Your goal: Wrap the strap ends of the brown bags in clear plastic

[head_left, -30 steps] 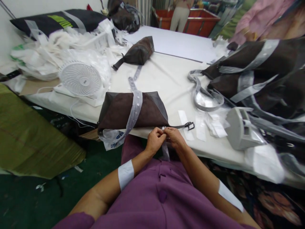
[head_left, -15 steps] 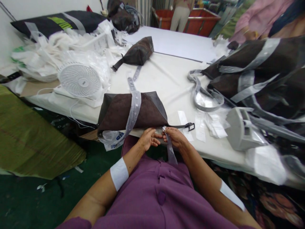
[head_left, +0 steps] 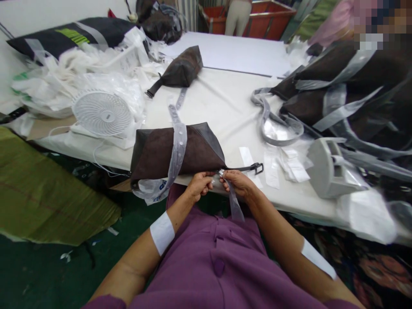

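A dark brown bag [head_left: 157, 154] with black end panels lies at the table's front edge. A clear bubbled plastic strip [head_left: 179, 143] crosses it. At its right front corner my right hand [head_left: 240, 183] pinches a clear plastic strip [head_left: 236, 206], whose free end hangs below the table edge. Close beside it, my left hand [head_left: 200, 185] is closed, thumb against curled fingers; what it grips is too small to make out. A black strap with a buckle [head_left: 258, 168] runs out from the bag's corner to the right. Printed plastic [head_left: 149, 191] hangs below the bag's left end.
A white fan [head_left: 103, 112] and heaped plastic wrap [head_left: 48, 81] stand left. A second brown bag [head_left: 185, 66] lies farther back. Right are a grey tape dispenser [head_left: 325, 167], paper strips [head_left: 294, 165] and stacked wrapped bags [head_left: 347, 94]. Other people stand behind the table.
My left hand's fingers, loosely spread before, have curled shut and moved up close to the right hand. The right hand keeps its pinch on the plastic strip. The view has shifted slightly.
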The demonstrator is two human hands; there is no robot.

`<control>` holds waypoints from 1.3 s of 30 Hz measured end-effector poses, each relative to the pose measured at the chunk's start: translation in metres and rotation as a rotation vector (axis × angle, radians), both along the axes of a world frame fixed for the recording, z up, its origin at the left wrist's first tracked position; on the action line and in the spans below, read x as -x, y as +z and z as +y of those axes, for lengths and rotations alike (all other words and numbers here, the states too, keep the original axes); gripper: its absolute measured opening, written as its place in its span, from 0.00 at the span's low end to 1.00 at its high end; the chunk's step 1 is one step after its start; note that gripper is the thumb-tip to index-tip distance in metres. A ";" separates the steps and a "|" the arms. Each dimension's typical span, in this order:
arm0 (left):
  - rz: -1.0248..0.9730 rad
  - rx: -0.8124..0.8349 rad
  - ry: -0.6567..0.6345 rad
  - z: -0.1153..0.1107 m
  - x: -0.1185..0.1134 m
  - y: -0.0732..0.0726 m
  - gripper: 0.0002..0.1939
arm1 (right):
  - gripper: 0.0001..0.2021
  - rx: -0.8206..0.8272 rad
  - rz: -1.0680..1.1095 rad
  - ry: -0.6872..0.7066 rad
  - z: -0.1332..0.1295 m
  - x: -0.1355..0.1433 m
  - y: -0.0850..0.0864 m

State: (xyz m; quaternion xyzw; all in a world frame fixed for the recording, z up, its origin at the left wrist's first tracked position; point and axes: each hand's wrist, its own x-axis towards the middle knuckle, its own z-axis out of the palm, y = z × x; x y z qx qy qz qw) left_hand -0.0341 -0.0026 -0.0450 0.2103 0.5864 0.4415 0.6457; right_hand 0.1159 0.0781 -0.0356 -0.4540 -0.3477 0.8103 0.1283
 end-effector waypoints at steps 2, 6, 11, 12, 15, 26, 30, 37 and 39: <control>-0.031 -0.005 -0.028 0.002 -0.002 -0.003 0.21 | 0.01 -0.019 0.009 0.013 0.001 -0.001 -0.001; -0.091 -0.016 -0.049 0.005 -0.002 -0.007 0.13 | 0.02 -0.031 0.011 0.042 0.002 -0.002 0.000; -0.132 -0.011 -0.009 -0.001 0.006 -0.006 0.12 | 0.02 -0.035 -0.021 0.036 0.001 -0.002 -0.002; -0.153 -0.012 0.007 -0.003 0.007 -0.005 0.14 | 0.01 -0.030 -0.025 0.031 0.001 -0.002 -0.002; -0.209 -0.012 0.035 -0.007 0.007 -0.003 0.20 | 0.01 -0.016 -0.029 0.026 0.000 -0.001 -0.003; -0.115 -0.039 0.088 -0.005 -0.003 -0.002 0.12 | 0.03 -0.020 0.023 0.021 0.000 -0.003 -0.010; -0.070 -0.031 -0.009 0.002 -0.007 0.003 0.15 | 0.03 -0.046 0.034 0.033 0.001 -0.004 -0.012; -0.034 -0.021 -0.168 -0.005 0.004 0.000 0.07 | 0.04 -0.049 0.000 0.044 0.001 -0.003 -0.007; -0.074 -0.035 -0.172 -0.009 0.007 -0.004 0.08 | 0.03 -0.047 -0.008 0.030 -0.001 -0.002 -0.006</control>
